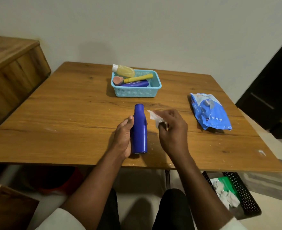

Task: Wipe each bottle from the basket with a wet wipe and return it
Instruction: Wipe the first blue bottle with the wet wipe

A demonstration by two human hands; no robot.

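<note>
Two hands work over a wooden bench [70, 105], seen from above by a head-worn camera. The left hand [122, 136] curls around the lower body of a dark blue bottle [139, 128], thumb up along its left side, holding it tilted with its neck pointing away toward the wall and its base close to the bench's near edge. The right hand [171, 128] hovers just beside the bottle's shoulder, its fingertips pinching a crumpled white wet wipe [155, 117] that does not appear to touch the bottle yet. Farther back, near the middle of the bench, sits a light blue perforated basket [137, 92] holding a yellow bottle with a white cap [123, 71], a slim yellow tube [139, 78], a second blue bottle [135, 83] lying on its side, and a small pinkish container [117, 80]. To the right lies a blue pack of wipes [210, 112]. Below the bench's right corner, a black mesh bin [243, 196] on the floor holds used white wipes. The held bottle looks like smooth, rigid plastic, probably light, and likely to turn slick once damp, so a firm wrap around its straight lower body seems the safest hold, leaving the narrower neck and shoulder free for wiping.
</note>
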